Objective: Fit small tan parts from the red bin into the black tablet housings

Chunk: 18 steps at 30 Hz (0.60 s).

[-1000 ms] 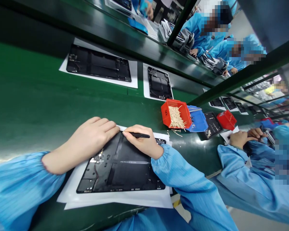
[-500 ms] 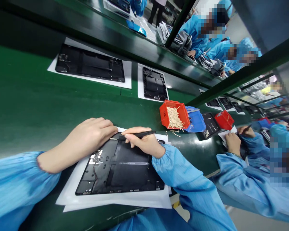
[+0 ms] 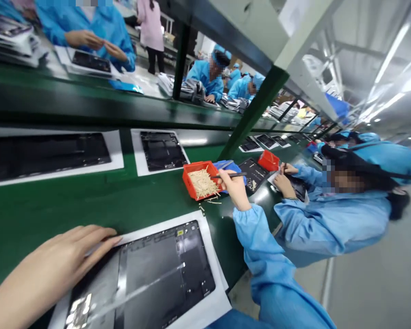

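Observation:
In front of me a black tablet housing (image 3: 150, 274) lies at a slant on white paper (image 3: 210, 274). My left hand (image 3: 68, 256) rests along its upper left edge, fingers stretched out and holding nothing. Out to the right, my right hand (image 3: 233, 187) pinches black tweezers (image 3: 239, 174), whose back end points right. That hand is at the right side of a red bin (image 3: 188, 183) full of thin pale strips (image 3: 202, 183). The tweezers' tips are hidden by my fingers and the strips, so I cannot tell whether they grip one.
A blue bin (image 3: 222, 165) and a black tray (image 3: 251, 171) stand beside the red bin, with several loose strips (image 3: 214, 201) near it. More housings (image 3: 162, 151) lie on paper behind. A green post (image 3: 256, 107) rises nearby. A co-worker (image 3: 315, 228) sits at my right.
My right hand has left the tablet housing and reached right to the red bin, still holding the tweezers. My left hand stays on the housing's edge. The view has turned right.

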Each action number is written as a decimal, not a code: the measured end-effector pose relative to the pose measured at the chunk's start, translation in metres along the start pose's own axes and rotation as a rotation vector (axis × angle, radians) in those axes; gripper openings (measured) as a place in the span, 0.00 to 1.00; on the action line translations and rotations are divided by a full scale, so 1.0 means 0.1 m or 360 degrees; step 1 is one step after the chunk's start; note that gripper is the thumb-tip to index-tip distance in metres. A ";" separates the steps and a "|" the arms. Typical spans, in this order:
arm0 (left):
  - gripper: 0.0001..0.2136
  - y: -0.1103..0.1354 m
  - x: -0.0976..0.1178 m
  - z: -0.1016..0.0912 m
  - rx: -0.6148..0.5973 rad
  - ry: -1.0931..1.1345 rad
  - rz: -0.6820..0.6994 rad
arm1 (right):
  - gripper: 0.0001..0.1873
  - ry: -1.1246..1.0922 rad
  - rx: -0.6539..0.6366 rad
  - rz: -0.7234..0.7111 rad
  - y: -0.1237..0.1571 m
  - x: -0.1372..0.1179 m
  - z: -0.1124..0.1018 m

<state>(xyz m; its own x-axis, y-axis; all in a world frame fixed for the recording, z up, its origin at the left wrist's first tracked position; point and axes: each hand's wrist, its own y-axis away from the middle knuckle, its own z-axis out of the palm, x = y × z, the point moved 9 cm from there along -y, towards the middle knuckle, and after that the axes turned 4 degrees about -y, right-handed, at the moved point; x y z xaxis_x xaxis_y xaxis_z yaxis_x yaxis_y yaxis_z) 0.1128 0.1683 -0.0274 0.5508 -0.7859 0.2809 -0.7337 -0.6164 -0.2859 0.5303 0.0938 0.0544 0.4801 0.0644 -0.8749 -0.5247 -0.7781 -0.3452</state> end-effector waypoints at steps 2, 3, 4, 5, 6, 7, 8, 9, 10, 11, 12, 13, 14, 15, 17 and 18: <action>0.19 -0.28 -0.19 -0.01 -0.0062 0.0065 -0.0117 | 0.22 0.0151 0.0051 -0.0037 -0.05 0.10 -0.15; 0.19 -0.45 -0.26 -0.04 -0.0091 0.0086 -0.0170 | 0.20 0.0177 0.0078 -0.0064 -0.05 0.13 -0.19; 0.18 -0.65 -0.31 -0.04 -0.0155 0.0107 -0.0212 | 0.19 0.0177 0.0104 -0.0094 -0.04 0.15 -0.22; 0.18 -0.85 -0.35 -0.05 -0.0186 0.0104 -0.0228 | 0.19 0.0171 0.0122 -0.0126 -0.02 0.15 -0.22; 0.18 -1.05 -0.37 -0.07 -0.0200 0.0090 -0.0226 | 0.20 0.0160 0.0136 -0.0159 0.00 0.15 -0.21; 0.19 -1.24 -0.37 -0.07 -0.0207 0.0066 -0.0215 | 0.21 0.0145 0.0152 -0.0194 0.02 0.15 -0.19; 0.20 -1.40 -0.38 -0.06 -0.0196 0.0032 -0.0215 | 0.22 0.0130 0.0174 -0.0229 0.05 0.13 -0.18; 0.20 -1.54 -0.39 -0.03 -0.0192 -0.0008 -0.0221 | 0.22 0.0118 0.0204 -0.0265 0.08 0.12 -0.17; 0.19 -1.64 -0.39 0.01 -0.0189 -0.0048 -0.0233 | 0.21 0.0105 0.0236 -0.0301 0.11 0.10 -0.17; 0.17 -1.71 -0.41 0.07 -0.0200 -0.0090 -0.0257 | 0.20 0.0091 0.0269 -0.0335 0.14 0.09 -0.18; 0.15 -1.74 -0.44 0.13 -0.0214 -0.0140 -0.0305 | 0.19 0.0074 0.0293 -0.0365 0.17 0.07 -0.18; 0.15 -1.75 -0.47 0.19 -0.0232 -0.0179 -0.0336 | 0.17 0.0057 0.0302 -0.0396 0.19 0.07 -0.19; 0.15 -1.72 -0.51 0.22 -0.0240 -0.0223 -0.0366 | 0.16 0.0037 0.0304 -0.0424 0.21 0.06 -0.19; 0.14 -1.67 -0.58 0.23 -0.0236 -0.0283 -0.0419 | 0.15 0.0028 0.0303 -0.0447 0.23 0.06 -0.20; 0.15 -1.47 -0.80 0.14 -0.0194 -0.0423 -0.0561 | 0.14 0.0084 0.0307 -0.0494 0.25 0.05 -0.21; 0.16 -1.35 -0.94 0.05 -0.0159 -0.0502 -0.0660 | 0.14 0.0102 0.0317 -0.0518 0.26 0.05 -0.22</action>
<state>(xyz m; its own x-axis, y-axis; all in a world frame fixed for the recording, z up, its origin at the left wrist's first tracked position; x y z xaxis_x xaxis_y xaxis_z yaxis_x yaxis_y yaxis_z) 0.1620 0.3251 -0.0202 0.8843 -0.4632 0.0584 -0.4548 -0.8830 -0.1163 0.5341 0.0599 0.0485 0.6838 0.2440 -0.6877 -0.4608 -0.5864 -0.6662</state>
